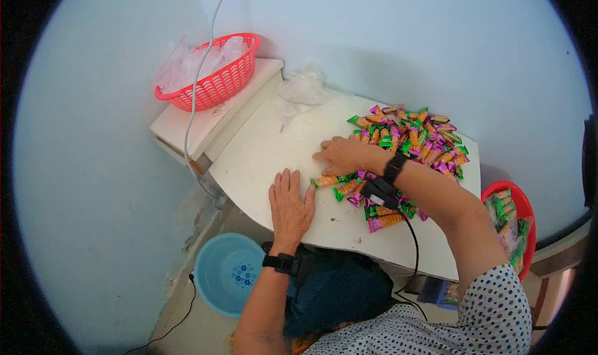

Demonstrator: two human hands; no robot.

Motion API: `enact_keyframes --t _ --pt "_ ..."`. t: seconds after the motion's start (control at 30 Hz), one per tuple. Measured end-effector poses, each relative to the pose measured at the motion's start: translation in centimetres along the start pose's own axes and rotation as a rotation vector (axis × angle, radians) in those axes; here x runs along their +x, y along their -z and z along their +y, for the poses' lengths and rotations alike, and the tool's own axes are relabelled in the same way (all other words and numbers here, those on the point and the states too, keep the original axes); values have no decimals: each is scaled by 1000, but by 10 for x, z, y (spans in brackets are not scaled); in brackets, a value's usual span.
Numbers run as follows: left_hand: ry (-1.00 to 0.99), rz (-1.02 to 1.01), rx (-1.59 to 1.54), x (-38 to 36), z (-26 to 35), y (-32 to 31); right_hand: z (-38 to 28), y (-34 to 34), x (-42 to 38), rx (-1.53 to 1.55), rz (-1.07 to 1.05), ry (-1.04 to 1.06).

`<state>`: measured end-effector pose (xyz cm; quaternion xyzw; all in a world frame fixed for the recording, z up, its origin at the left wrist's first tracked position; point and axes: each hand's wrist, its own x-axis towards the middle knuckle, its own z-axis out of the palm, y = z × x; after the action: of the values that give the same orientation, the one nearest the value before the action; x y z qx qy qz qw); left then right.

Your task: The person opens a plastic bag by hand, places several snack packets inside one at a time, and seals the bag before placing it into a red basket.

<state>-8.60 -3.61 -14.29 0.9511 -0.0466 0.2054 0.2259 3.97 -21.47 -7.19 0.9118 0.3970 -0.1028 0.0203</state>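
A heap of small wrapped snack sticks, with green and purple ends, lies on the right part of the white table. My left hand rests flat near the table's front edge, fingers spread, holding nothing. It is just left of the nearest orange-and-green packet. My right hand reaches over the table at the left side of the heap, back of the hand up. Its fingers are bent down at the table, and what is under them is hidden. More packets lie below my right wrist.
A red basket of clear plastic bags stands on a white cabinet at the back left. Clear bags lie at the table's back edge. A blue basin is on the floor; a red tub of bagged packets stands right. Cables hang nearby.
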Motion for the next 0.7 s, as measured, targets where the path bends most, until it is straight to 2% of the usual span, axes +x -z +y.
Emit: enact_keyframes --t 0.1,0.23,0.33,0.43,0.53,0.63,0.7 --pt "-3 -9 1 0 2 1 8 -9 -24 -17 54 73" --pt "14 -11 8 -1 2 2 12 6 -42 -52 -12 65" --pt "16 -11 -13 -1 2 3 32 21 -21 228 14 35" --pt "10 -3 -48 -1 1 4 55 28 17 160 371 151" --pt "7 9 -74 -1 0 4 60 30 67 92 559 13" --pt "9 10 -86 1 0 6 58 37 106 6 605 -182" --pt "28 3 -102 2 1 7 53 42 114 -31 465 -313"
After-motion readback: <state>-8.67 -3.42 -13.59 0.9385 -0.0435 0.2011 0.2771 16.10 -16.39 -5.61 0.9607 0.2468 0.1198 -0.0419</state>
